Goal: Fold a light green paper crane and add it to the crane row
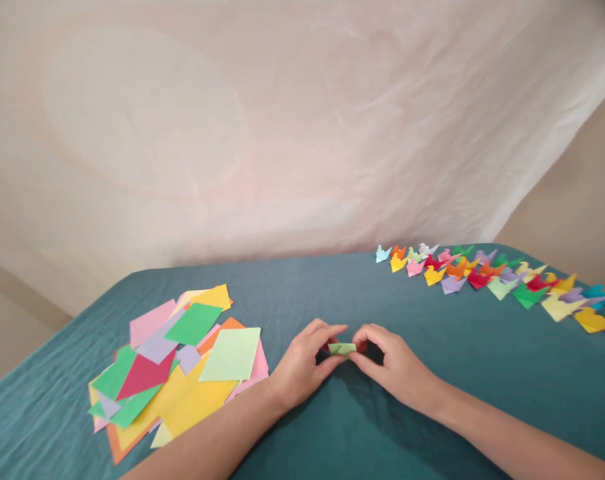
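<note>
My left hand (pixel 305 363) and my right hand (pixel 390 363) meet over the teal cloth, each pinching one end of a small folded light-green paper piece (pixel 342 348). The piece is narrow and lies flat between my fingertips, just above the cloth. A loose pile of coloured paper squares (pixel 182 367) lies to the left of my left hand, with a pale green sheet (pixel 231 355) on top nearest to it.
A table covered by a teal cloth (pixel 432 413) fills the lower view. Several folded paper figures in many colours (pixel 502 280) stand in rows at the far right. A cream fabric backdrop (pixel 282 133) hangs behind the table.
</note>
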Motion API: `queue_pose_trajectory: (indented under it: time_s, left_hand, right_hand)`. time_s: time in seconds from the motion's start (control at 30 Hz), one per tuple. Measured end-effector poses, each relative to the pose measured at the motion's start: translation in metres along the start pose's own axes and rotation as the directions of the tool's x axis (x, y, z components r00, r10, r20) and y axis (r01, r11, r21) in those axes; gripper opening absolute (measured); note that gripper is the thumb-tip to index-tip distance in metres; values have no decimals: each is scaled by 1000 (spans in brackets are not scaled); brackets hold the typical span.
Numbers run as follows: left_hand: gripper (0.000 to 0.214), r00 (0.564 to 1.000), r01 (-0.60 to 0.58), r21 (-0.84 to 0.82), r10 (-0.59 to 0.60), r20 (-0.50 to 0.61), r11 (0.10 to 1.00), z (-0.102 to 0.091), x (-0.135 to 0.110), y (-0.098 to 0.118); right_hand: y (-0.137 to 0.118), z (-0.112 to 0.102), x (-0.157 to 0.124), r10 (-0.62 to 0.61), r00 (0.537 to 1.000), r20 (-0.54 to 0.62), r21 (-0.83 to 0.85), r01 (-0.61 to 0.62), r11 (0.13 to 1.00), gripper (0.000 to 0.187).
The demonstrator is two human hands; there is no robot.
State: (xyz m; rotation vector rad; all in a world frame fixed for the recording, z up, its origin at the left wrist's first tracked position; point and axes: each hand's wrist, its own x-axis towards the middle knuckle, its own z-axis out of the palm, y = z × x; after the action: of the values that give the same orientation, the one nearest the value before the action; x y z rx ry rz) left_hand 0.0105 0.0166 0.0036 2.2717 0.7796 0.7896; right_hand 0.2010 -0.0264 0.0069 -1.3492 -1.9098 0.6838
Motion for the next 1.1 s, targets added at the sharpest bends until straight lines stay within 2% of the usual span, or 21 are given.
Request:
queue_pose_trajectory:
  time_s: [0.17,0.3,0.37,0.5,0.6,0.8,1.1]
  left_hand:
    - [35,998,-36,-56,32,-60,998,0,1,2]
    - [33,995,-47,-46,43,-95,998,-1,1,2]
    - [31,993,-49,-2,49,-107,999,-1,0,2]
    - [19,988,-38,139,59,-146,989,-1,-1,1]
    - [11,985,-43,232,80,-153,972,-2,-1,2]
    - [11,993,-45,379,84,-85,924,-5,0,5]
    - [9,997,-80,439,69,39,895,-3,0,6]
  right_hand:
    - [0,2,0,-179,981,-74,-25,177,984,9]
    - [4,3,-1,-344,935,-80,-144,331,933,12]
    - [7,1,-2,-434,899,-58,-278,403,872,14]
    - [7,-4,-4,-548,835,55,-545,484,684,17]
    - [4,-6,-5,-568,816,105,-625,499,601,20]
    - [2,2,-3,-579,804,138,-679,502,535,23]
    - [5,9,1,-495,851,176,-722,454,522,24]
